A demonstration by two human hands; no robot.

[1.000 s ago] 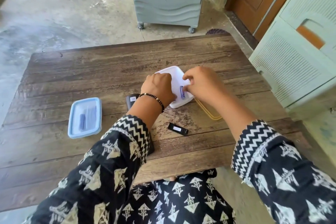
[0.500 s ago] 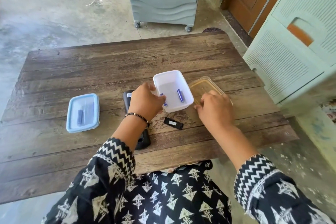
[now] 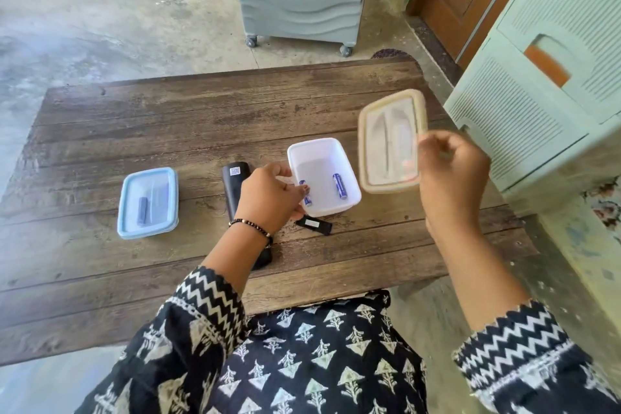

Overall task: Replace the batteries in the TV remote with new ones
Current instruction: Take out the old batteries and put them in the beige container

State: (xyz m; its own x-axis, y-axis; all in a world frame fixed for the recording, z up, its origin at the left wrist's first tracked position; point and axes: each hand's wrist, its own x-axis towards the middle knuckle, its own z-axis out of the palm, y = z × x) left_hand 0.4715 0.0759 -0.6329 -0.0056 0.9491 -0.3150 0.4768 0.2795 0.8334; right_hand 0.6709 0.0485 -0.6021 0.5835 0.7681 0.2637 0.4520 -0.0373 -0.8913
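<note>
Gripping hands: left (image 3: 268,193) on white tub (image 3: 349,158), hiding remote (image 3: 235,181); right (image 3: 450,175) pinching blurred lid (image 3: 389,141)

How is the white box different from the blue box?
The white box is open, its beige lid held up by the right hand; the blue box is closed. The white box shows two batteries, the blue box one. The left hand touches only the white box. Both sit on the table.

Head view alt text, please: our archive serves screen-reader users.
A person's right hand lifts a beige lid above a wooden table, while the left hand grips the open white container holding two blue batteries. Nearby lie a black remote, its battery cover and a closed blue-lidded box.
</note>
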